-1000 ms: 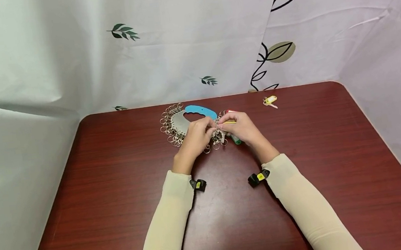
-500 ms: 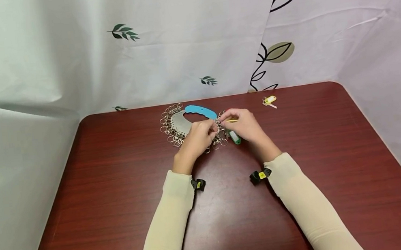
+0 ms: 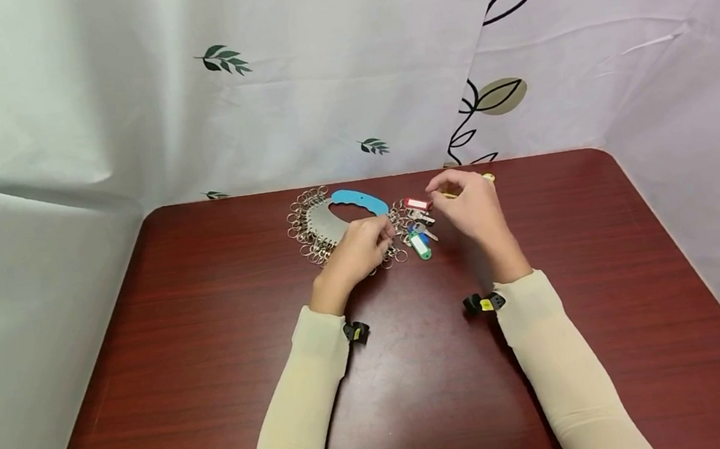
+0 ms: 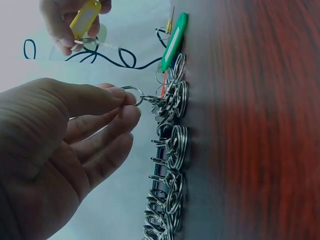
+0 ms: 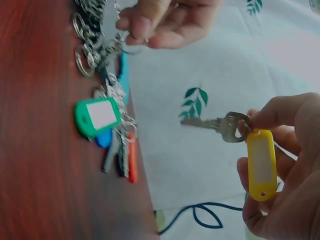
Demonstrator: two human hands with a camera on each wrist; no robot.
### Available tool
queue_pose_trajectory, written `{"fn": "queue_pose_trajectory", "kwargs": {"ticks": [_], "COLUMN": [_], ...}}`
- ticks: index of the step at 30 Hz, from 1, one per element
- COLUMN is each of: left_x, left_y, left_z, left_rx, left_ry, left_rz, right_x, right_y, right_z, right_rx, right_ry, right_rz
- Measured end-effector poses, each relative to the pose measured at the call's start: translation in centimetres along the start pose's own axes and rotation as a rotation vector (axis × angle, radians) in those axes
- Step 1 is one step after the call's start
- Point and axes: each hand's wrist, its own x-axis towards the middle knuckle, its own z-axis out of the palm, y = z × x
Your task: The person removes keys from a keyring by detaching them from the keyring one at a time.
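Observation:
The left hand (image 4: pixel 75 135) pinches a metal ring (image 4: pixel 134 90) between thumb and fingertips; the ring joins a clip on the ring-lined metal plate (image 3: pixel 325 222) with a blue handle (image 3: pixel 360 199). Held up apart from the plate, the right hand (image 5: pixel 290 145) pinches a key (image 5: pixel 231 127) with a yellow tag (image 5: pixel 262 165) hanging from it. Between the hands in the head view, a red tag (image 3: pixel 417 204), a green tag (image 3: pixel 419 245) and several keys (image 3: pixel 425 231) lie at the plate's right end. A blue tag (image 5: pixel 104 138) shows partly under the green one.
Behind the right hand, another yellow tag (image 3: pixel 489 177) lies near the back edge of the dark red table (image 3: pixel 213 328). A white patterned curtain (image 3: pixel 296 114) stands behind the table and along both sides.
My right hand has moved away from the left hand, to the right and back, carrying the yellow-tagged key. The red and green tags and keys are now uncovered. My left hand has barely moved.

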Motion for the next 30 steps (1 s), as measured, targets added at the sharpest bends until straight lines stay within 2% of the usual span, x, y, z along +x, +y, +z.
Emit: {"fn": "queue_pose_trajectory", "kwargs": {"ticks": [3,7,14,17,19,22,26,30], "left_x": [0.0,0.0,-0.1,-0.2,-0.2,-0.3,-0.5,-0.7], "left_y": [0.1,0.3,0.2,0.2,0.2,0.3,0.5,0.7], "left_z": [0.0,0.2,0.3,0.3,0.4,0.6,0.8,0.8], "left_rx": [-0.006,-0.008,0.011,0.02,0.019,0.033,0.094,0.157], "left_ry": [-0.007,-0.013,-0.017,-0.02,-0.028,-0.053,-0.085,-0.1], "left_rz": [-0.006,-0.008,-0.021,-0.025,-0.022,-0.013,0.027,0.091], "right_x": [0.0,0.2,1.0,1.2,1.2,1.3,1.3,1.5], "right_y": [0.2,0.8,1.5,1.7,1.9,2.3,2.8,3.4], "right_z": [-0.6,-1.5,-2.9,-3.2,-3.4,-3.8,-4.6,-5.9], "right_rx": [-0.017,0.013,0.261,0.275,0.206,0.042,-0.165,-0.266], "right_ry": [0.028,0.025,-0.09,-0.108,-0.099,-0.077,-0.047,-0.031], "right_rz": [-0.011,0.02,0.102,0.119,0.114,0.086,0.018,-0.03]}}
